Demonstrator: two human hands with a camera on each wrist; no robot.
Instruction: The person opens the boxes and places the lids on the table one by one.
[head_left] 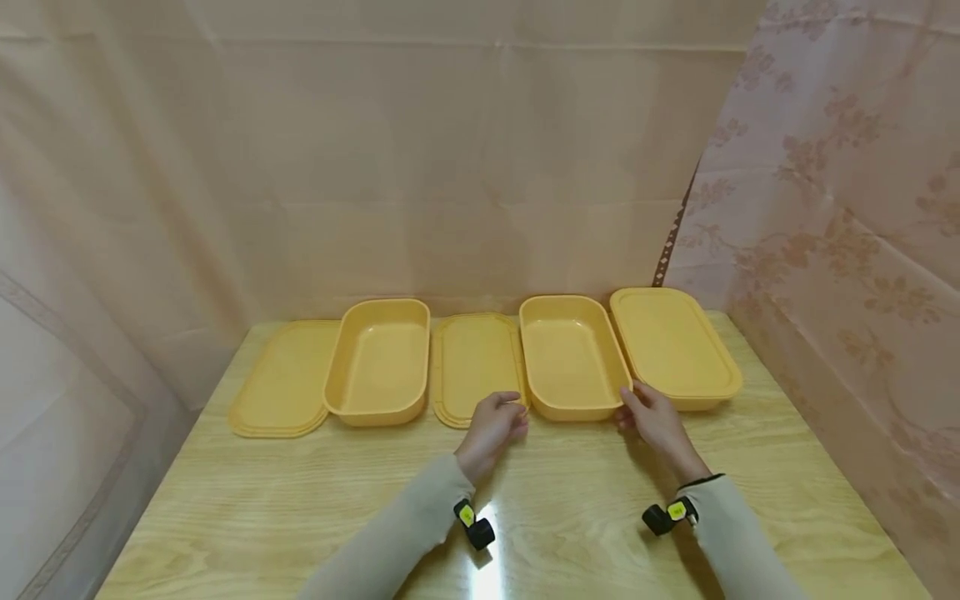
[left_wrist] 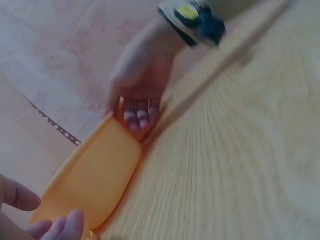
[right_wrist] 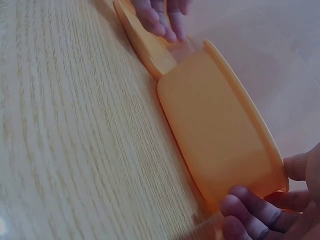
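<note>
My right hand (head_left: 660, 421) grips the front right corner of an uncovered yellow plastic food container (head_left: 573, 412). In the right wrist view, the thumb of the right hand (right_wrist: 295, 200) lies at the container's rim, with fingers bent below it against the wall (right_wrist: 215, 130). By the same container's front left corner is my left hand (head_left: 492, 429), over the front edge of a flat yellow lid (head_left: 480, 358). Thumb and fingers of that left hand (left_wrist: 40, 215) are spread apart in the left wrist view, with nothing held between them. The container looks empty.
A second uncovered yellow container (head_left: 378, 417) stands left of the middle lid. Another yellow lid (head_left: 288, 383) lies at the far left. On the right stands a lidded yellow container (head_left: 675, 342). All sit on a wooden table (head_left: 570, 517) against a cloth backdrop (head_left: 450, 167).
</note>
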